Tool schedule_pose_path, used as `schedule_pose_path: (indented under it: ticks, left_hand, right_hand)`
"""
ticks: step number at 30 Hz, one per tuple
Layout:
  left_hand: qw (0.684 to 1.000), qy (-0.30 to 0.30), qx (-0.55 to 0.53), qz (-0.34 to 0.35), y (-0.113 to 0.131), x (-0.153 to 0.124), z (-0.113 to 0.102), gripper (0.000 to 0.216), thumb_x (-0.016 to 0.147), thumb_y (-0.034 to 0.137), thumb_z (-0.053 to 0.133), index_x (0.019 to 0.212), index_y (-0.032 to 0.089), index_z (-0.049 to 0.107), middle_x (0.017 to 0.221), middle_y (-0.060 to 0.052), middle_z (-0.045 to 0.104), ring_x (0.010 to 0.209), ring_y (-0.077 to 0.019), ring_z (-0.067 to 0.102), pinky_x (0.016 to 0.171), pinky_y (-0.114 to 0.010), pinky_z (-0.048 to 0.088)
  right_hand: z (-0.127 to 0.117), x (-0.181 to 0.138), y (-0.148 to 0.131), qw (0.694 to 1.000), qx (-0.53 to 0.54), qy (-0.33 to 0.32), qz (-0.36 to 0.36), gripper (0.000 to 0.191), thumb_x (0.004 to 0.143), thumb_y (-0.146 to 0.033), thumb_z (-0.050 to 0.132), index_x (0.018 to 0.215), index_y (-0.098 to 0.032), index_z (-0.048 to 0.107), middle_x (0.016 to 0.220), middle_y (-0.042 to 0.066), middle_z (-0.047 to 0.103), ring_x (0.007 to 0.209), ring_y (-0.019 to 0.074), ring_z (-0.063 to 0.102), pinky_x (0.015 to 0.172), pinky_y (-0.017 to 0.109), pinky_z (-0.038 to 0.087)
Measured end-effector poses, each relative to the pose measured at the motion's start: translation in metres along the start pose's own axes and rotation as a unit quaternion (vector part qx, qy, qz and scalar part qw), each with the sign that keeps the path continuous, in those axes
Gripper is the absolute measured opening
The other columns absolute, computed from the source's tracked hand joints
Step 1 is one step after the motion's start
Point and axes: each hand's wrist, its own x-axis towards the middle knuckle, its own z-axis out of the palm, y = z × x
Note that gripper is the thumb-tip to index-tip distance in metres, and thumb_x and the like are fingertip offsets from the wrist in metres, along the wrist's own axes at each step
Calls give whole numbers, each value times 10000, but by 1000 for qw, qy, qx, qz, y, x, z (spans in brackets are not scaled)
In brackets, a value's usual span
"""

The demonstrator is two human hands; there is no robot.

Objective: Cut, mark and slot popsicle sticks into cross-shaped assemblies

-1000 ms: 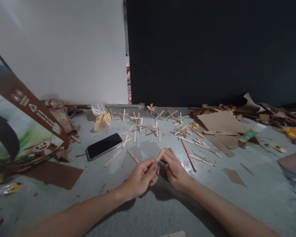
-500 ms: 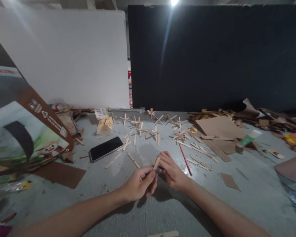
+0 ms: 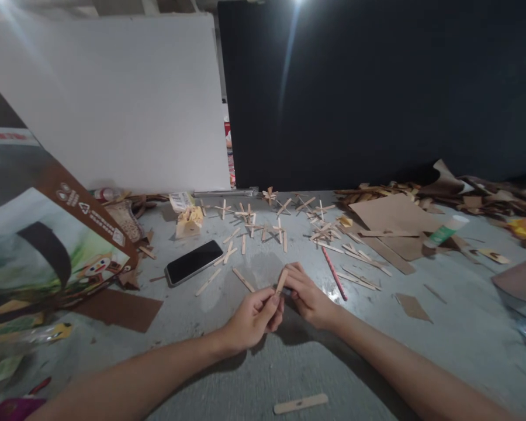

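Note:
My left hand (image 3: pixel 256 316) pinches a wooden popsicle stick (image 3: pixel 281 282) between thumb and fingers, tilted upward. Close against it on the right, my right hand (image 3: pixel 309 298) has its fingers curled in beside the stick's upper part; whatever they hold is hidden. Just beyond my left hand lies a loose popsicle stick (image 3: pixel 244 280). Another stick with a dark mark, the near stick (image 3: pixel 301 403), rests by the table's near side. Farther back are several crossed stick pieces (image 3: pixel 279 231). To the right of my hands lies a red patterned pencil-like rod (image 3: pixel 334 273).
A black phone (image 3: pixel 194 262) lies left of the sticks, near a printed box (image 3: pixel 94 234). On the right are cardboard sheets (image 3: pixel 388 219), a green-and-white glue stick (image 3: pixel 446 232) and a cardboard scrap (image 3: pixel 412 307). White and black panels (image 3: pixel 377 93) stand behind the table.
My view has shifted slightly, so the near stick now shows whole. My right fingers have moved in closer to the top of the held stick. My left hand keeps its pinch.

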Motion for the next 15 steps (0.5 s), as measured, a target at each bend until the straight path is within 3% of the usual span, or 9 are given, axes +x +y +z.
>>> schedule_pose_path:
  ticks: [6,15]
  left_hand:
    - [1000,-24,-4,6,-1,3,-3,565,908,744,590,771,206,482,542,71,450,460,-72,352,451,-197,261]
    - [1000,-17,2,17,-5,2,-3,545,945,726,553,802,204,491,534,82,441,454,-73,337,464,-209,272]
  right_hand:
    - [3,0,-5,1000,1,22,6,440,1133,-440,161,919,-236,487,820,30,519,796,234,478,773,402,367]
    - [1,-2,0,1000,-11,4,9,451,1130,-456,156,938,-231,496,850,43,534,818,242,477,790,402,365]
